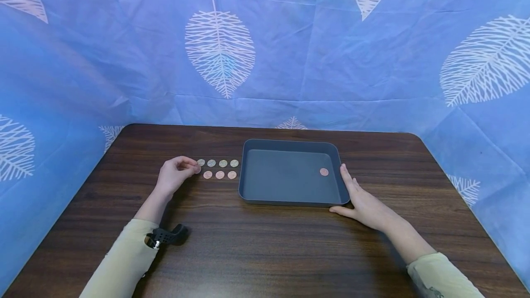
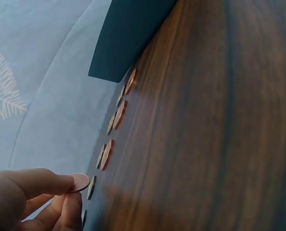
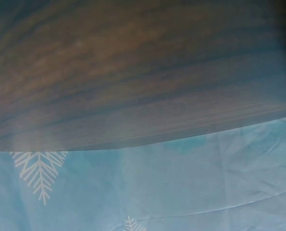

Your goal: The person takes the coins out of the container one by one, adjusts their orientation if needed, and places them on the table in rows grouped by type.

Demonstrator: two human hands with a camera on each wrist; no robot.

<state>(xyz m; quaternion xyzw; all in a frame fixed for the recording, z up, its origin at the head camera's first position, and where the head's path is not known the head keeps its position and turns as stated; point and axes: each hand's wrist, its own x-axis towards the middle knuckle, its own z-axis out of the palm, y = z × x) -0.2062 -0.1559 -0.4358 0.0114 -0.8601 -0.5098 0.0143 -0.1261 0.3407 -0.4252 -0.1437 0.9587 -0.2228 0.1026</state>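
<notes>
My left hand (image 1: 175, 173) pinches a copper-coloured coin (image 2: 81, 182) between thumb and fingertips, at the left end of two rows of coins. The far row has several pale brassy coins (image 1: 223, 163); the near row has three copper-coloured coins (image 1: 220, 175) lying flat. Right of the rows is a dark grey rectangular tray (image 1: 290, 203), with one copper-coloured coin (image 1: 324, 172) on its floor towards the right. With fingers extended, my right hand (image 1: 366, 206) rests against the tray's right side, thumb by the near corner. The right wrist view does not show this hand.
Everything stands on a dark wooden table (image 1: 265, 252). Behind it hangs a blue cloth (image 1: 290, 59) with white leaf prints. A black watch strap (image 1: 169, 235) is around the left forearm, close above the tabletop.
</notes>
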